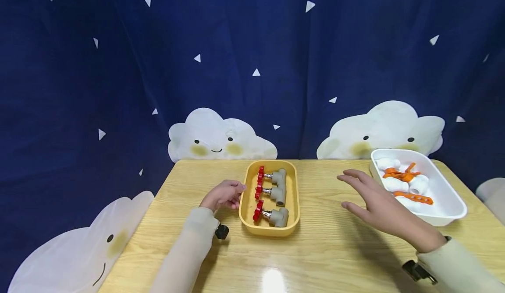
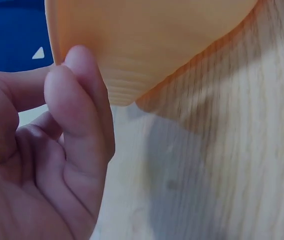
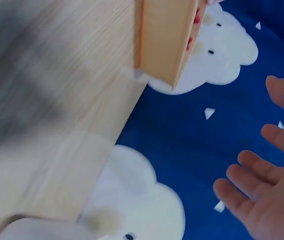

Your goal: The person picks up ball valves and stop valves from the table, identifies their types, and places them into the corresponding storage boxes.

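Note:
A yellow tray (image 1: 244, 223) rests on the wooden table and holds three grey valves (image 1: 279, 217) with red handwheels. At its left side, my left hand (image 1: 225, 195) pinches the rim between thumb and fingers; the left wrist view shows the fingertips (image 2: 77, 95) against the outer wall of the tray (image 2: 146, 45). My right hand (image 1: 375, 205) hovers above the table to the right of the tray. Its fingers are spread and it holds nothing, as the right wrist view of the hand (image 3: 266, 185) also shows.
A white bin (image 1: 447, 205) stands at the table's right edge, close beyond my right hand. Inside are white fittings (image 1: 396, 184) and orange pieces (image 1: 414, 197). Behind the table (image 1: 315, 258) hangs a dark blue curtain (image 1: 244, 30) with clouds and triangles.

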The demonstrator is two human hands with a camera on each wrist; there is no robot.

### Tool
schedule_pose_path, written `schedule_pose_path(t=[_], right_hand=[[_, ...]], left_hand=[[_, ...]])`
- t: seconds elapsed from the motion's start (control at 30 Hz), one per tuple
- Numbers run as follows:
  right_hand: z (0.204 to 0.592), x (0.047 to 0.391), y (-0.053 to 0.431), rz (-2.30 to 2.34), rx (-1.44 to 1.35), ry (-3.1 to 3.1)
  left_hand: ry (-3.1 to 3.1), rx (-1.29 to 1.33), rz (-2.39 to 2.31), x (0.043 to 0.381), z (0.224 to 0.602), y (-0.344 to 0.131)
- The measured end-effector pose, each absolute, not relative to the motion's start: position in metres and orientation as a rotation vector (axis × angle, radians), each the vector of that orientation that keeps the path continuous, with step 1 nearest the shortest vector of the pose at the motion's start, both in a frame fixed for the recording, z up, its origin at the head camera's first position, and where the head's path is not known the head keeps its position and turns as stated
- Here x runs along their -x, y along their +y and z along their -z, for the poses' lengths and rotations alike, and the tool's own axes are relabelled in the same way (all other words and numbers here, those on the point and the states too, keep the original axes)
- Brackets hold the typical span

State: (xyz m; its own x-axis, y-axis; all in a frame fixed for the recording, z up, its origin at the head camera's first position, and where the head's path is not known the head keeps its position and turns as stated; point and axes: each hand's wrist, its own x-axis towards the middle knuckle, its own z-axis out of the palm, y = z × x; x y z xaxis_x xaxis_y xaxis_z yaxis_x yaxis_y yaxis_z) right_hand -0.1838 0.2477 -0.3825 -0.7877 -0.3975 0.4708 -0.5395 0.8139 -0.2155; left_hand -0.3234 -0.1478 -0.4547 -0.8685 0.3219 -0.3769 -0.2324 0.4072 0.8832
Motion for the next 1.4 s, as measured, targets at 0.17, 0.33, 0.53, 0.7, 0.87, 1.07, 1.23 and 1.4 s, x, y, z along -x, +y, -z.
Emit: schedule_pose_path(t=[0.17, 0.33, 0.53, 0.7, 0.87, 1.07, 1.23, 1.4], right_hand=[[0.396, 0.174, 0.271, -0.553, -0.659, -2.533], [0.411, 0.162, 0.276, -0.645, -0.687, -2.506], [0.416, 0.157, 0.273, -0.650, -0.680, -2.525], [0.418, 0.155, 0.273, -0.646, -0.647, -2.551], [0.416, 0.157, 0.272, -0.689, -0.672, -2.524], [0.413, 0.161, 0.267, -0.726, -0.675, -2.502], [0.415, 0.165, 0.261, -0.720, -0.698, -2.505], [0.416, 0.163, 0.259, -0.725, -0.688, -2.535]], left_hand=[[2.172, -0.058, -1.508, 0.323, 0.457, -0.143], [2.184, -0.047, -1.511, 0.321, 0.459, -0.142], [2.202, -0.075, -1.520, 0.318, 0.458, -0.142], [2.244, -0.123, -1.521, 0.316, 0.459, -0.141], [2.256, -0.120, -1.538, 0.316, 0.460, -0.141], [2.318, -0.137, -1.506, 0.311, 0.462, -0.143], [2.357, -0.145, -1.529, 0.308, 0.462, -0.139], [2.408, -0.128, -1.514, 0.305, 0.459, -0.136]])
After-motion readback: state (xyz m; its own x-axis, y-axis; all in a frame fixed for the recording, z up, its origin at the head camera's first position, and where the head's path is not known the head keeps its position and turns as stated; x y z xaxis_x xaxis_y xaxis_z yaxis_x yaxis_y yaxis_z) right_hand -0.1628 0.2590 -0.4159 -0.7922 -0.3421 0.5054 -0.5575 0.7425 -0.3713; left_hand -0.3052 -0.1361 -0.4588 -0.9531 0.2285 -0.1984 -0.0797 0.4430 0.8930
